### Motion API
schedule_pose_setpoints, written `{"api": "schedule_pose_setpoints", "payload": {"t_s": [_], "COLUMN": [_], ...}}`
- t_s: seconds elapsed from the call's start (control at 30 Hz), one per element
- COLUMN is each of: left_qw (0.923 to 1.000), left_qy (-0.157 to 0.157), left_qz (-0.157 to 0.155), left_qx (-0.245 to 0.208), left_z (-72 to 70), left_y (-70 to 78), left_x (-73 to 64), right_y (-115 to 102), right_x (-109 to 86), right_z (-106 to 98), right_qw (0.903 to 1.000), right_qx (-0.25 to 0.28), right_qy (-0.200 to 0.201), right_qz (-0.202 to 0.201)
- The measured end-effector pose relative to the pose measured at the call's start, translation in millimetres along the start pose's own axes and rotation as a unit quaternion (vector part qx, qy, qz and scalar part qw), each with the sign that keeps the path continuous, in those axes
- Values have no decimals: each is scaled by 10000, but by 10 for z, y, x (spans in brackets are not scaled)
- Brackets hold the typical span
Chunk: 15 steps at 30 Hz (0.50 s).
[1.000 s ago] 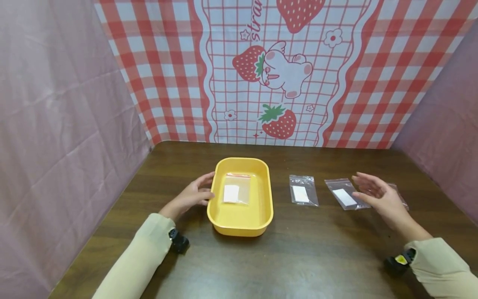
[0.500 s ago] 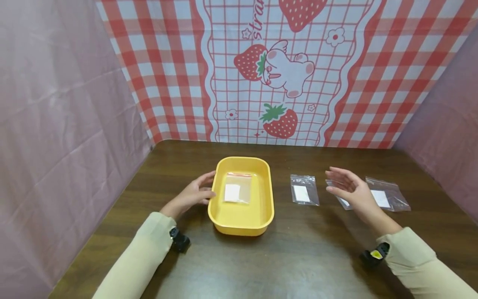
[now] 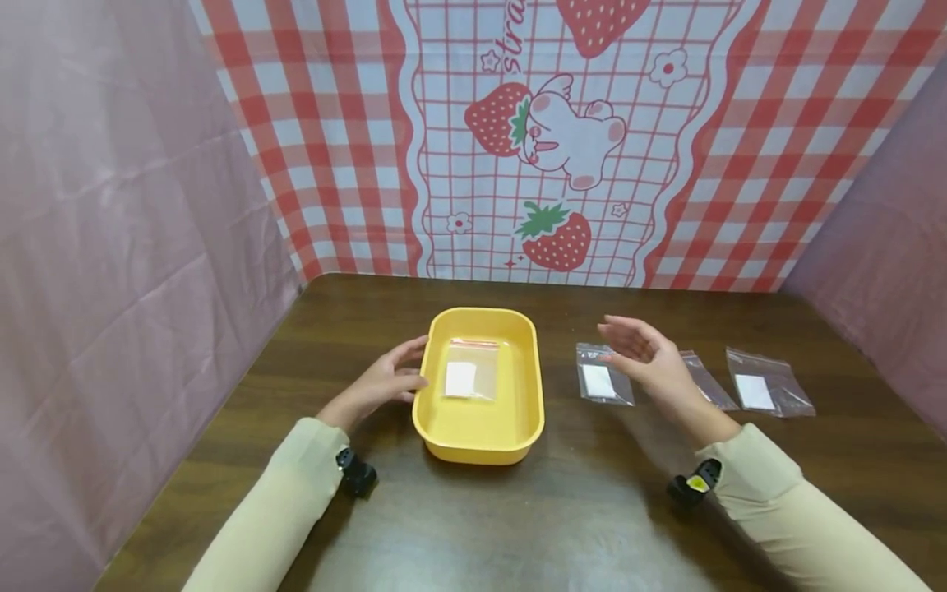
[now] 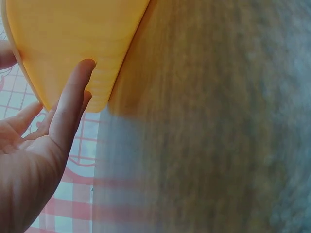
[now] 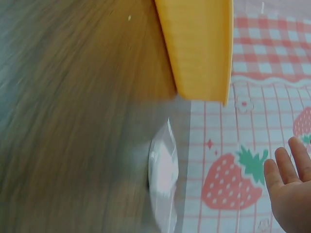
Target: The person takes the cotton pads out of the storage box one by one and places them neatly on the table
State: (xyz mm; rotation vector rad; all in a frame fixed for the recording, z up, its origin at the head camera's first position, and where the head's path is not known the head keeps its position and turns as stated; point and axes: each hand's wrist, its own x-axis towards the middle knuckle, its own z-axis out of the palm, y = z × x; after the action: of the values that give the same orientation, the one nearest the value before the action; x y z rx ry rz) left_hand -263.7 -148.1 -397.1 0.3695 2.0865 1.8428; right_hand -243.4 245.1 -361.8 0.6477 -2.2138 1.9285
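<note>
A yellow plastic tray [image 3: 473,427] stands on the wooden table, holding one clear zip bag [image 3: 479,370] with a white flat piece inside. My left hand [image 3: 379,385] touches the tray's left side, fingers extended along its outer wall in the left wrist view. To the right of the tray lies another clear zip bag [image 3: 598,382] with a white piece. Just over its right edge hovers my right hand [image 3: 657,366], fingers loosely extended and holding nothing. Partly behind that hand is a second bag [image 3: 710,386]; a third bag [image 3: 769,386] lies farther right.
Behind the dark wooden table [image 3: 503,526] hangs a red-and-white checked cloth [image 3: 333,164] with strawberry prints. Pink cloths [image 3: 133,247] close off both sides. A small black device [image 3: 357,475] is strapped to each wrist.
My right hand has moved left across the bags, from between the two farther right ones to beside the bag nearest the tray. My left hand has stayed at the tray.
</note>
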Motion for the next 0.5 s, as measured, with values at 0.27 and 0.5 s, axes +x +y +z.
{"api": "schedule_pose_setpoints", "payload": {"t_s": [0.27,0.5], "left_qw": [10000,10000], "left_qy": [7,29], "left_qz": [-12,-47], "left_qx": [-36,0], "left_z": [10,10], "left_y": [11,18], "left_x": [-10,-5], "right_y": [1,-62], "right_x": [208,372], "right_z": [302,530], "right_qw": [9996,9993], "right_qx": [-94,155], "right_qy": [-74,-156], "right_qz": [238,309]}}
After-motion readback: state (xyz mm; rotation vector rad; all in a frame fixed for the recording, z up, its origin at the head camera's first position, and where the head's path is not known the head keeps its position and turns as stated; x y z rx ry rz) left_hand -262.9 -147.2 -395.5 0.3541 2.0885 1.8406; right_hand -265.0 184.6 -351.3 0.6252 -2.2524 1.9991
